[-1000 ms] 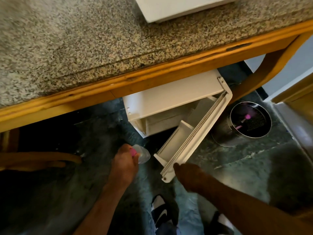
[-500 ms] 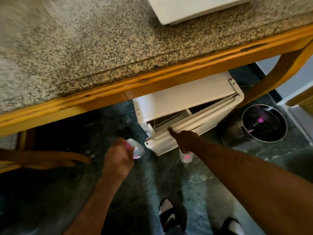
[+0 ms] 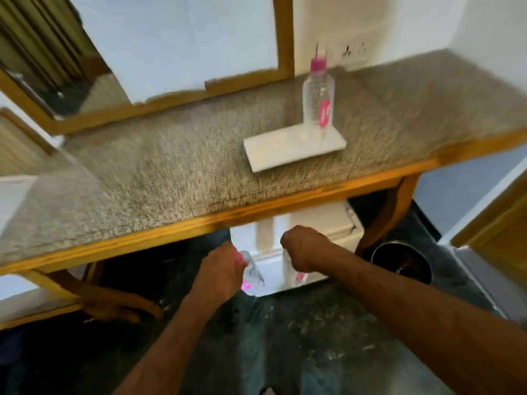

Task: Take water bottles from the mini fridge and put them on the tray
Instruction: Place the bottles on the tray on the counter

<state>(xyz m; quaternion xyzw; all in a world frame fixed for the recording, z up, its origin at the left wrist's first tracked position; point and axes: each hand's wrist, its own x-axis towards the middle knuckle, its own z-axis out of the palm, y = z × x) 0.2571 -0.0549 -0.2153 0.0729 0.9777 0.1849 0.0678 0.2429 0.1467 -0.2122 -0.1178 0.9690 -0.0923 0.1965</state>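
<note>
Both hands (image 3: 221, 269) (image 3: 306, 248) grip bottles (image 3: 252, 273) (image 3: 291, 270) — third on tray (image 3: 273, 155).

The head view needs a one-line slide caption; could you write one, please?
Each hand holds a water bottle below the counter; a third stands on the white tray.

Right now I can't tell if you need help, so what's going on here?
A person holds a clear plastic water bottle in each hand: left hand grips one, right hand another, both below the granite counter's wooden edge. A third pink-capped bottle already stands on the white rectangular tray. The white mini fridge looks shut.
</note>
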